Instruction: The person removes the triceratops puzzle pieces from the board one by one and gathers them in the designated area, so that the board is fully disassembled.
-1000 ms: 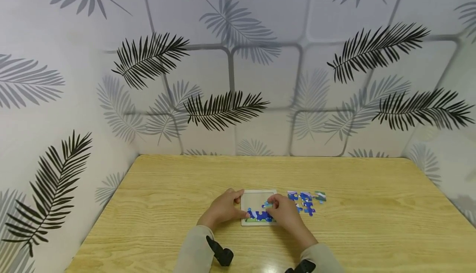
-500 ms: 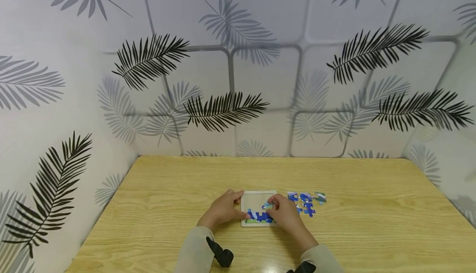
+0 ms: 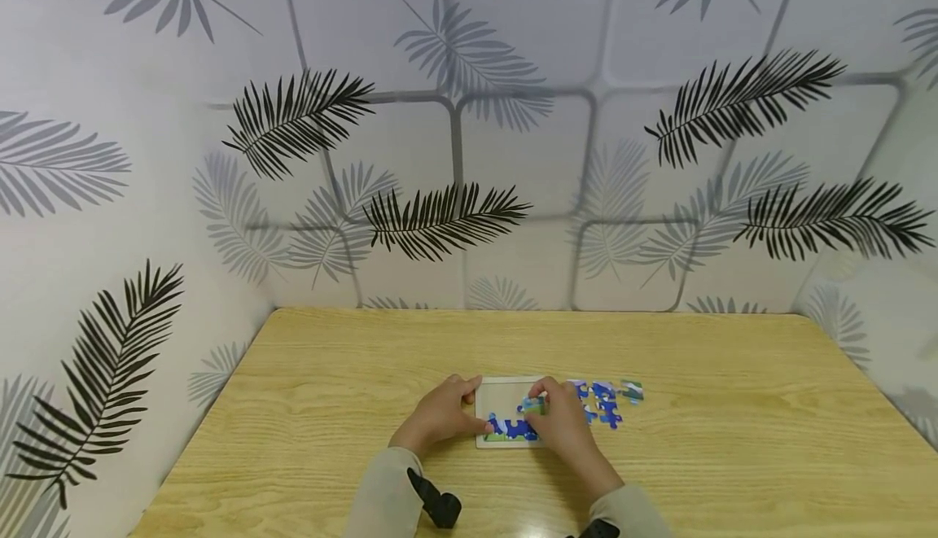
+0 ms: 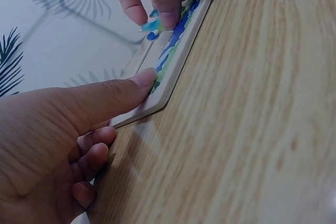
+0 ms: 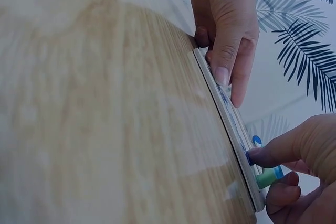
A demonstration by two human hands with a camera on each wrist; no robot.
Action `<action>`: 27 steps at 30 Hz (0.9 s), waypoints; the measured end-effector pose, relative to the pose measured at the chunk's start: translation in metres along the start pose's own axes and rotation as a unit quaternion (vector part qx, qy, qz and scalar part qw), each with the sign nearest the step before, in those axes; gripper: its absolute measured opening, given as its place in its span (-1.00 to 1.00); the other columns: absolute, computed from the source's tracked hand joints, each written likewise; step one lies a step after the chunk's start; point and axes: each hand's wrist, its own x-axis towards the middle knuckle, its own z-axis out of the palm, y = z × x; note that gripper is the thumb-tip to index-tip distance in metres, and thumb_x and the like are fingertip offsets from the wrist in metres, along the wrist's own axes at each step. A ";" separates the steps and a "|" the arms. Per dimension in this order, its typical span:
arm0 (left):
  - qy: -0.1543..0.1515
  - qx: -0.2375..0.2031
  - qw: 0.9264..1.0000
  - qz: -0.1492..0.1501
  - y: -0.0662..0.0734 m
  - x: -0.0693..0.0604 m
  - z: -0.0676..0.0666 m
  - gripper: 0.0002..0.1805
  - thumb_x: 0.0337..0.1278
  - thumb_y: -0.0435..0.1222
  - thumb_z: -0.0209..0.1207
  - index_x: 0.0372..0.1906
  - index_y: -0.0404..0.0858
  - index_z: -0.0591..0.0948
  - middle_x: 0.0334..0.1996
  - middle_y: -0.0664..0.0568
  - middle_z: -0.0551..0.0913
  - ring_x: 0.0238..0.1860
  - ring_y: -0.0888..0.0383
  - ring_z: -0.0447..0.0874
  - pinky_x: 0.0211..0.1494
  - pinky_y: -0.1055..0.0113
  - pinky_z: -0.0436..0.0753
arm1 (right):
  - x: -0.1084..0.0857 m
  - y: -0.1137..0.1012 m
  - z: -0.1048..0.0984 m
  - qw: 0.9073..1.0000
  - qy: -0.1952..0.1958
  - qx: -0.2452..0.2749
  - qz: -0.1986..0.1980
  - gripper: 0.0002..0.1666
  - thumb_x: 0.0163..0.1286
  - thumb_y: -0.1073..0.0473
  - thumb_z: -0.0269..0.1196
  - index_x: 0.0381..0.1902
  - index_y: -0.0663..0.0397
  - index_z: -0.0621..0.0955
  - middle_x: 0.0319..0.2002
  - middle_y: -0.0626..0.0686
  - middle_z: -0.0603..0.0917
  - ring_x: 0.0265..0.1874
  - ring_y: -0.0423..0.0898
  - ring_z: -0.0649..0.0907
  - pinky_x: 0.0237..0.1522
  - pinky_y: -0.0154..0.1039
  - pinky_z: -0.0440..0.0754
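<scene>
Green and blue, a jigsaw piece point(image 3: 531, 407) sits pinched between the thumb and fingers of the right hand point(image 3: 564, 420), over the right-hand part of a pale, shallow puzzle tray point(image 3: 506, 379); whether it touches the base below, I cannot tell. Along the near side of that tray runs a row of joined pieces point(image 3: 510, 430) in blue, white and green, while the bare backing shows beyond them. At its left end the left hand point(image 3: 438, 413) grips the tray, thumb laid over the near corner and fingers at the edge. Just right of the tray, loose puzzle pieces point(image 3: 610, 414) lie on the wood-grain table point(image 3: 352, 367), with a leaf-patterned wall covering point(image 3: 513, 155) behind. The step in hand looks like fitting a piece of the second row; the next move probably calls for turning its tabs to match the row below, then pressing it flat while the tray is held steady.
</scene>
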 end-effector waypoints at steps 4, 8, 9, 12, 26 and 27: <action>0.000 0.001 1.000 -0.001 0.000 0.000 0.001 -0.07 -0.18 -0.10 0.46 0.38 -0.19 0.31 -0.34 0.07 0.32 -0.35 0.17 0.29 -0.21 0.25 0.27 | -0.001 0.001 0.000 1.000 0.008 0.007 -0.001 -0.75 0.11 0.40 0.34 -0.31 0.07 0.52 -0.39 0.06 0.40 -0.41 -0.05 0.38 -0.42 -0.22 0.31; 0.003 0.000 1.000 -0.001 0.000 0.000 0.001 -0.07 -0.18 -0.10 0.46 0.38 -0.18 0.31 -0.34 0.08 0.32 -0.34 0.17 0.29 -0.21 0.25 0.27 | -0.001 0.005 -0.003 0.999 0.016 0.044 0.001 -0.81 0.16 0.41 0.25 -0.28 0.09 0.56 -0.39 0.05 0.46 -0.45 -0.08 0.42 -0.48 -0.25 0.35; 0.003 0.000 1.000 -0.002 -0.001 0.000 0.001 -0.07 -0.18 -0.09 0.46 0.38 -0.18 0.31 -0.34 0.08 0.32 -0.34 0.17 0.29 -0.20 0.25 0.27 | -0.001 0.005 -0.004 0.998 0.017 0.060 0.006 -0.83 0.18 0.41 0.23 -0.27 0.11 0.57 -0.38 0.05 0.47 -0.46 -0.09 0.43 -0.49 -0.25 0.36; 0.005 0.004 1.000 0.001 -0.002 0.001 0.002 -0.07 -0.18 -0.09 0.46 0.38 -0.18 0.31 -0.35 0.08 0.31 -0.35 0.17 0.29 -0.20 0.25 0.28 | 0.001 0.008 -0.007 0.996 0.022 0.089 0.023 -0.87 0.23 0.37 0.22 -0.25 0.12 0.60 -0.36 0.06 0.49 -0.44 -0.09 0.46 -0.48 -0.26 0.39; 0.002 -0.001 1.000 0.003 -0.002 0.001 0.002 -0.06 -0.17 -0.11 0.46 0.40 -0.19 0.29 -0.36 0.08 0.28 -0.37 0.18 0.25 -0.20 0.24 0.26 | 0.003 0.032 -0.037 0.994 0.030 0.103 0.033 -0.85 0.30 0.33 0.19 -0.17 0.23 0.61 -0.29 0.08 0.51 -0.26 -0.03 0.49 -0.33 -0.27 0.48; 0.001 -0.001 1.000 0.003 -0.002 0.001 0.002 -0.06 -0.17 -0.11 0.46 0.40 -0.19 0.29 -0.35 0.08 0.28 -0.37 0.18 0.25 -0.19 0.24 0.26 | 0.002 0.035 -0.041 0.994 0.028 0.103 0.034 -0.84 0.31 0.33 0.19 -0.16 0.24 0.61 -0.27 0.09 0.52 -0.25 -0.04 0.49 -0.32 -0.28 0.48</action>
